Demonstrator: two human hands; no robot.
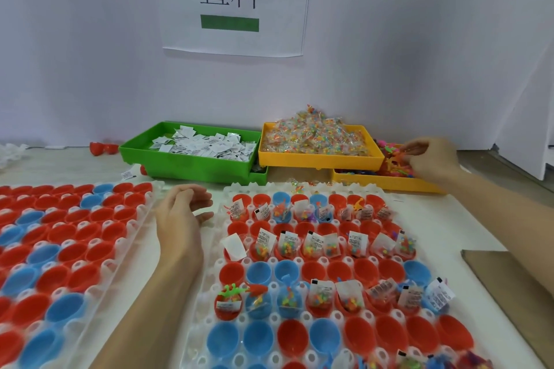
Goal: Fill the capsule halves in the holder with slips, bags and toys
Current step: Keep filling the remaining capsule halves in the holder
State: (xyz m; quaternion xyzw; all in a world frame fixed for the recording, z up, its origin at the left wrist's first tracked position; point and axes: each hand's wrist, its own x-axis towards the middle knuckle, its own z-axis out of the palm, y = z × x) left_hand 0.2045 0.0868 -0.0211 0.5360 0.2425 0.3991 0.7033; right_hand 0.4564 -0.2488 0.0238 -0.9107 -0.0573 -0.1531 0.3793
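Note:
A white holder (pixel 223 213) in front of me carries rows of red and blue capsule halves (pixel 325 271); some rows hold paper slips and small bags of beads, a few hold toys, others are bare. My right hand (pixel 431 159) reaches into the yellow tray of small plastic toys (pixel 392 183) at the far right and its fingertips pinch among the toys. My left hand (pixel 183 213) rests loosely curled on the table between the two holders and holds nothing.
A second holder (pixel 141 219) of bare red and blue halves lies at the left. At the back stand a green tray of slips (pixel 186 165) and a yellow tray of bead bags (pixel 317 160). Brown cardboard (pixel 509 278) lies at the right. A white wall with a paper sign closes the back.

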